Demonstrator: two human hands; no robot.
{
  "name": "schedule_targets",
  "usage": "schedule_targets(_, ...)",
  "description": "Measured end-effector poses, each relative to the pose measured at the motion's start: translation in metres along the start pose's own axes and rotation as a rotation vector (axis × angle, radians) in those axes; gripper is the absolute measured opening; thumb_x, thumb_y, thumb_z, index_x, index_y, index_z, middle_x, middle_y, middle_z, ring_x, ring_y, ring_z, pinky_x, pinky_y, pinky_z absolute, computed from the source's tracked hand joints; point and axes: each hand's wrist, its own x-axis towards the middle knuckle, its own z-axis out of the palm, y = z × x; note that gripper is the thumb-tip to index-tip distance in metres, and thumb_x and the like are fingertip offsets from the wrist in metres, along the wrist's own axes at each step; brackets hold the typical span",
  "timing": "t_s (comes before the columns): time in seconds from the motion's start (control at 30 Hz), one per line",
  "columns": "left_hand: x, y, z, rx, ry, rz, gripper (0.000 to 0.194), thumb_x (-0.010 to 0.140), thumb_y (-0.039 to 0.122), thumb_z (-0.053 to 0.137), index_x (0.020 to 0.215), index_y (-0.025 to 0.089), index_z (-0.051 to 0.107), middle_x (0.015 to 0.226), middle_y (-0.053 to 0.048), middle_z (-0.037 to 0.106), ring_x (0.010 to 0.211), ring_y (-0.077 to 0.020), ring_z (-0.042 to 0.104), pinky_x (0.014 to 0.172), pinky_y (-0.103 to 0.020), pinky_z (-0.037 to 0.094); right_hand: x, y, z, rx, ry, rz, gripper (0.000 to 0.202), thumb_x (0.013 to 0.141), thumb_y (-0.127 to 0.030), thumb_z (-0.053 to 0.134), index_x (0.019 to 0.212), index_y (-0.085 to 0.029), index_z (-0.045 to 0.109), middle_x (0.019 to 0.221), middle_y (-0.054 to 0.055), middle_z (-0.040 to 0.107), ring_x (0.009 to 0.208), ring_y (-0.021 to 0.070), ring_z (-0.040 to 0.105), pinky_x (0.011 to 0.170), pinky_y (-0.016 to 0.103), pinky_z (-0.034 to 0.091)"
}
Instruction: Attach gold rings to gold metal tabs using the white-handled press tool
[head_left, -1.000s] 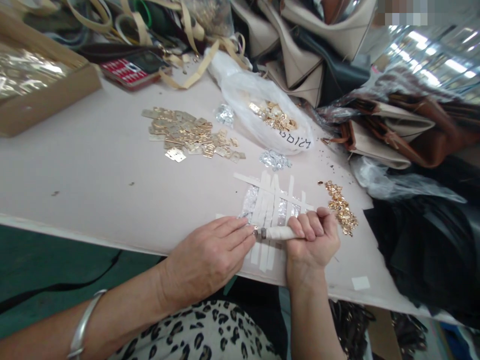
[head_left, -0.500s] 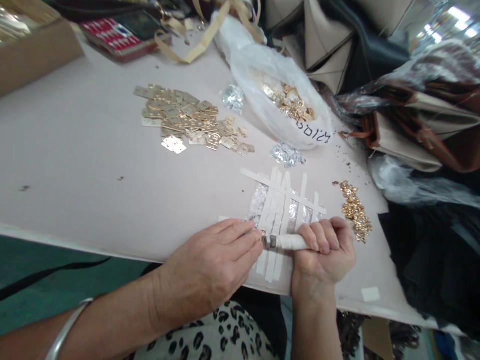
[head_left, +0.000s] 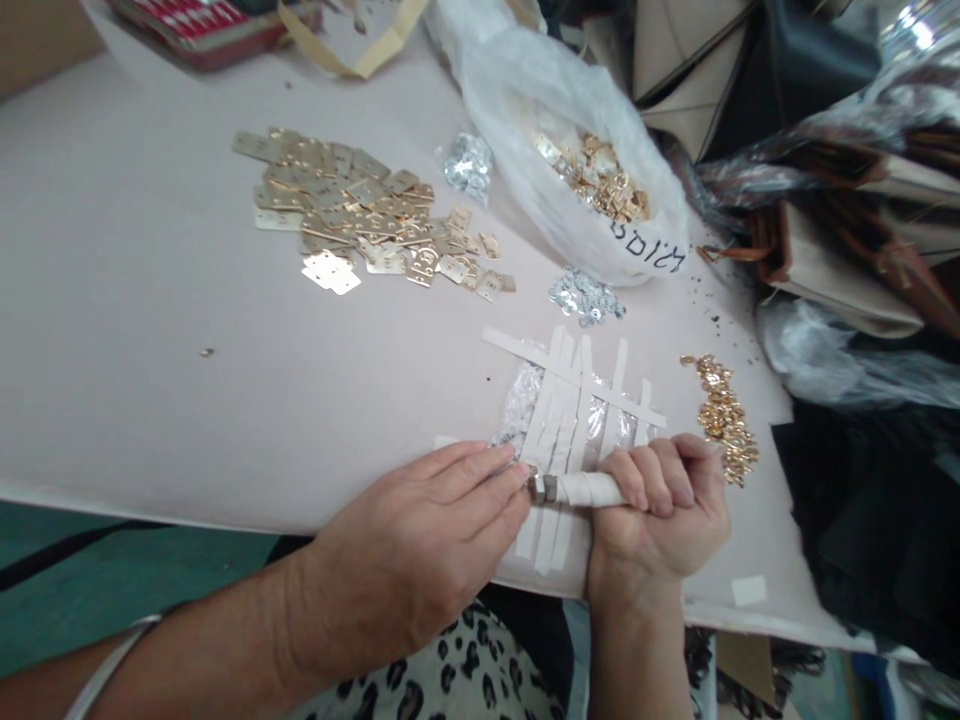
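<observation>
My right hand (head_left: 664,500) is wrapped round the white-taped handle (head_left: 591,489) of a tool with a metal tip (head_left: 543,488). The tool points left, at the fingertips of my left hand (head_left: 431,535). Those fingers are pressed together over a small piece at the tip, mostly hidden and too small to name. Beneath both hands lies a taped patch of clear plastic with white strips (head_left: 566,400). Gold plates (head_left: 345,205) lie in a pile at upper left. Silver washers (head_left: 587,297) are above the patch, and small gold parts (head_left: 726,420) sit to the right.
An open white plastic bag (head_left: 517,110) holds gold pieces, beside a small clear packet (head_left: 469,167). A red tray (head_left: 206,25) is at the top left. Bags (head_left: 840,260) and black material (head_left: 862,520) cover the right side. The table's front edge (head_left: 187,518) runs below.
The view has shifted, so the plates and red tray appear higher and further left. Both hands keep the same hold, with the tool's tip still at my left fingertips.
</observation>
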Motion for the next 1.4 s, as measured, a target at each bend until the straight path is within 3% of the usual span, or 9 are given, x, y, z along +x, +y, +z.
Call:
schedule_targets(0.17,-0.002,0.001,0.003,0.006,-0.005,0.007,0.028,0.095,0.019,0.056,0.12,0.01,0.065,0.132,-0.01,0.068,0.127,-0.0252,0.058,0.113,-0.04,0.046,-0.002,0.002,0.002,-0.063,-0.03,-0.057,0.021,0.093,-0.025,0.06,0.076,-0.014,0.067,0.048,-0.014,0.018,0.035,0.0035,0.009,0.034,0.013,0.022)
schedule_targets(0.3,0.001,0.001,0.003,0.009,0.006,0.018,0.027,0.095,0.017,0.055,0.118,0.008,0.066,0.129,-0.012,0.069,0.126,-0.0251,0.06,0.113,-0.039,0.048,-0.01,0.003,0.019,-0.105,-0.071,-0.114,0.023,0.096,-0.026,0.055,0.079,-0.015,0.067,0.049,-0.014,0.018,0.034,0.0038,0.009,0.034,0.014,0.021)
schedule_targets(0.53,0.003,0.0,-0.001,-0.005,0.06,0.039,0.022,0.095,0.012,0.051,0.104,0.008,0.071,0.122,-0.014,0.072,0.119,-0.025,0.066,0.11,-0.04,0.052,-0.039,0.001,0.059,-0.38,-0.362,-0.211,0.022,0.098,-0.035,0.056,0.083,-0.021,0.066,0.051,-0.011,0.027,0.037,0.0061,0.026,0.044,0.021,0.035)
schedule_targets(0.7,0.003,-0.001,0.001,0.009,0.092,0.061,0.024,0.096,0.013,0.051,0.11,0.008,0.07,0.122,-0.013,0.072,0.118,-0.0244,0.067,0.108,-0.04,0.055,-0.023,-0.002,0.042,-0.266,-0.242,-0.262,0.031,0.102,-0.036,0.046,0.084,-0.022,0.067,0.05,-0.012,0.02,0.035,0.0061,0.012,0.036,0.017,0.027)
schedule_targets(0.87,0.003,0.0,0.003,0.012,0.101,0.056,0.024,0.095,0.012,0.05,0.106,0.009,0.071,0.12,-0.012,0.073,0.116,-0.025,0.068,0.106,-0.041,0.056,-0.019,0.0,0.033,-0.269,-0.163,-0.258,0.034,0.102,-0.04,0.046,0.081,-0.023,0.067,0.05,-0.012,0.017,0.035,0.0067,0.009,0.034,0.016,0.026)
schedule_targets(1.1,0.003,0.0,0.004,0.017,0.086,0.065,0.024,0.096,0.013,0.052,0.11,0.006,0.069,0.124,-0.015,0.071,0.119,-0.027,0.066,0.108,-0.042,0.054,-0.036,0.003,0.054,-0.398,-0.288,-0.276,0.029,0.102,-0.032,0.046,0.082,-0.023,0.065,0.05,-0.012,0.023,0.035,0.0064,0.019,0.039,0.019,0.028)
schedule_targets(1.33,0.003,0.001,0.001,-0.016,0.09,0.043,0.027,0.098,0.013,0.045,0.107,0.006,0.069,0.119,-0.016,0.071,0.115,-0.0276,0.066,0.106,-0.044,0.055,-0.055,0.012,0.072,-0.797,-0.364,-0.291,0.025,0.093,-0.042,0.064,0.076,-0.025,0.069,0.052,-0.007,0.037,0.041,0.0098,0.035,0.044,0.026,0.034)
schedule_targets(1.4,0.004,0.001,-0.001,-0.012,0.112,0.049,0.027,0.098,0.012,0.042,0.104,0.006,0.068,0.115,-0.017,0.072,0.112,-0.027,0.067,0.104,-0.044,0.057,-0.051,0.012,0.074,-0.789,-0.379,-0.293,0.025,0.095,-0.04,0.062,0.077,-0.024,0.069,0.052,-0.007,0.037,0.041,0.0094,0.035,0.042,0.025,0.034)
